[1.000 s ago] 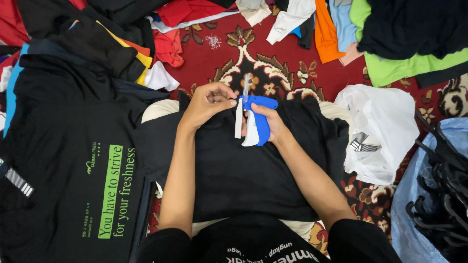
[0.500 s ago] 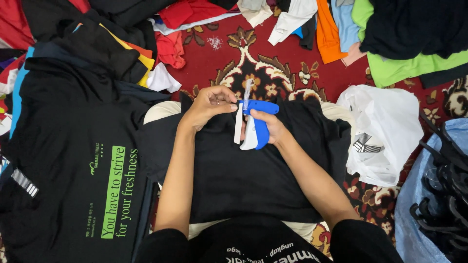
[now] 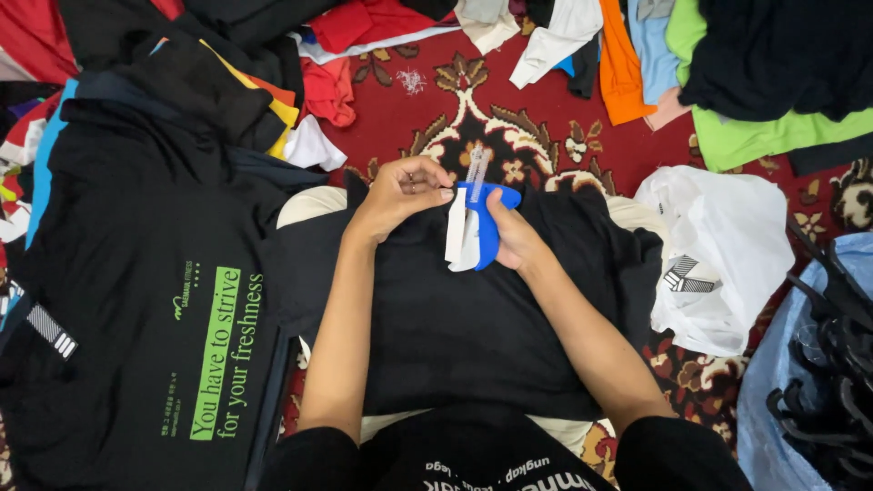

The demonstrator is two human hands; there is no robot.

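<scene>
Tag gun at the far edge of the black shirt (image 3: pixel 473 318)

The right hand (image 3: pixel 514 238) grips the blue tag gun (image 3: pixel 488 227), long axis pointing away; the left hand (image 3: pixel 400 193), touching it, pinches a white tag (image 3: pixel 456 227).

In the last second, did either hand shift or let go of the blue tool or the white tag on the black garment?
Barely any change. The left hand still pinches at the top of the white tag, and the right hand still holds the blue tagging tool against the black garment; both drifted only slightly. Nothing was let go. The printed black shirt and white plastic bag lie as before.
</scene>
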